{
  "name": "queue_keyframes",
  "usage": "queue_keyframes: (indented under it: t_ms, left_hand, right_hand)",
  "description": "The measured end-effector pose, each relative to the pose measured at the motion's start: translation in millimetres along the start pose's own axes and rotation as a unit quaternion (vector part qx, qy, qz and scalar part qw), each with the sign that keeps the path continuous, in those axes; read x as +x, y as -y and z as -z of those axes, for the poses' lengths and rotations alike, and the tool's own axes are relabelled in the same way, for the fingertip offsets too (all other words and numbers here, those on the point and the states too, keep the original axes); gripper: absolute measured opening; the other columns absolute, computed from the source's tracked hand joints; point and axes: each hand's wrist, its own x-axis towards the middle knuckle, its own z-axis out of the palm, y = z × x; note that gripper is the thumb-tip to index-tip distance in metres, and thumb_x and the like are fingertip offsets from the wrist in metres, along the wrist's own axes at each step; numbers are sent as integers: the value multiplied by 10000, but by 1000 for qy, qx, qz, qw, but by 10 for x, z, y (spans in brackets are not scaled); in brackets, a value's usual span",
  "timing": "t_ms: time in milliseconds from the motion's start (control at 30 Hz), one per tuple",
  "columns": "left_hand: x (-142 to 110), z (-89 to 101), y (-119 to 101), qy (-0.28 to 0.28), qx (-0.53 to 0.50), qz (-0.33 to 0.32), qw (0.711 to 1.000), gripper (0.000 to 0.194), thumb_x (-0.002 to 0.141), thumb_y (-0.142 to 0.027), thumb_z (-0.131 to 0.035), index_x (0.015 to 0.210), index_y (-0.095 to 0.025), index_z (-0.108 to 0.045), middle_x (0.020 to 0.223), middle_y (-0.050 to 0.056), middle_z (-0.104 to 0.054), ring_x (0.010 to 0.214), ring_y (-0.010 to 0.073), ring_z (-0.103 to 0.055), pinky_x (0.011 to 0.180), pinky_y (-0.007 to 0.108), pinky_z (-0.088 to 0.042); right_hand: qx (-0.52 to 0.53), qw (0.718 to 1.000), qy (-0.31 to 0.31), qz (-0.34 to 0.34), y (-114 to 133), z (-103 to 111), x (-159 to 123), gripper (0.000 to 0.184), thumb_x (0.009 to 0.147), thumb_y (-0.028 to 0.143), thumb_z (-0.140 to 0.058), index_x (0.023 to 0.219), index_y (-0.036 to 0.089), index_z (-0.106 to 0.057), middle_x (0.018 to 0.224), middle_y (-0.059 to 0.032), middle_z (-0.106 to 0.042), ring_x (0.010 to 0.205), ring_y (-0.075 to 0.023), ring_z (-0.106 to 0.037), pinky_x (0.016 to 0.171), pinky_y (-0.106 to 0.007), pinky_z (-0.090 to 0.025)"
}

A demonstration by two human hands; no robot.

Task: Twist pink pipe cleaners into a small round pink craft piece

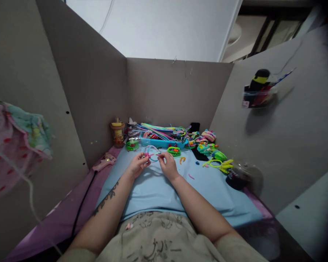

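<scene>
- Grey partition walls (177,94) stand in front of you and on both sides.
- Blue cloth (153,200) covers the table under your hands.
- A blue tray (168,144) heaped with colourful fuzzy stems (164,131) stands beyond your hands, near the back wall.
- Your left hand (138,165) is narrow, thumb and fingers pinching the pink part of a looped piece.
- Your right hand (168,166) is narrow too, its fingertips drawn together at the right side of that piece; the exact grip is too small to make out.
- The looped piece (147,155), pink and pale blue, is between your hands, above the cloth and in front of the tray.
- A green fuzzy bundle (174,151) lies just beyond your right hand.
- An orange curl (182,160) rests to the right of that hand.
- A pink scrap (191,177) lies nearer you.
</scene>
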Motion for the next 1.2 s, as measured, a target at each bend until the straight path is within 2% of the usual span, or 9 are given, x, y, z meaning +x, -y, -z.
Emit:
queue_keyframes:
  t_ms: [100, 200, 600, 933, 1067, 1200]
  left_hand:
    - [14, 29, 9, -9, -23, -1, 1000, 302, 583, -247, -783, 779, -169, -566, 731, -6, -603, 666, 91, -572, 712, 267, -478]
    - [29, 48, 18, -16, -37, 0, 999, 293, 593, -253, -778, 785, -175, -570, 754, -2, -611, 671, 88, -572, 711, 261, -485]
    - [24, 38, 23, -10, -47, 20, 999, 272, 588, -220, -779, 763, -173, -575, 708, -17, -597, 621, 73, -554, 680, 253, -496]
    - [5, 20, -3, -17, -22, 18, 999, 291, 577, -230, -784, 766, -167, -572, 696, -19, -602, 610, 78, -558, 673, 252, -478]
    - [1, 4, -6, -34, 5, 11, 999, 355, 529, -244, -809, 764, -151, -559, 678, -20, -598, 594, 73, -560, 634, 225, -468]
    - [24, -4, 27, -52, 44, -15, 998, 400, 509, -291, -814, 757, -140, -538, 641, -31, -580, 564, 66, -543, 613, 214, -456]
  right_hand:
    - [12, 999, 18, 40, 20, -5, -20, 213, 863, 206, -426, 1015, 223, -575, 940, -66, -631, 911, -184, -565, 845, -336, -422]
    - [9, 998, 41, 48, 44, 2, -31, 321, 876, 183, -386, 1141, 257, -551, 1032, -64, -628, 979, -179, -561, 864, -326, -428]
    - [-98, 989, 85, 70, 47, 0, -59, 487, 823, 93, -388, 1243, 289, -536, 989, -74, -604, 893, -192, -564, 800, -292, -440]
    - [-168, 968, 182, 47, 58, -33, -62, 633, 764, 64, -431, 1336, 334, -412, 980, -63, -604, 722, -170, -550, 631, -242, -425]
    - [-167, 961, 218, 29, 88, -6, -49, 596, 794, 96, -410, 1346, 318, -400, 892, -48, -632, 705, -167, -555, 640, -238, -423]
    - [-136, 961, 243, -1, 98, 34, -32, 597, 789, 90, -394, 1343, 314, -405, 928, -37, -651, 779, -168, -577, 708, -245, -433]
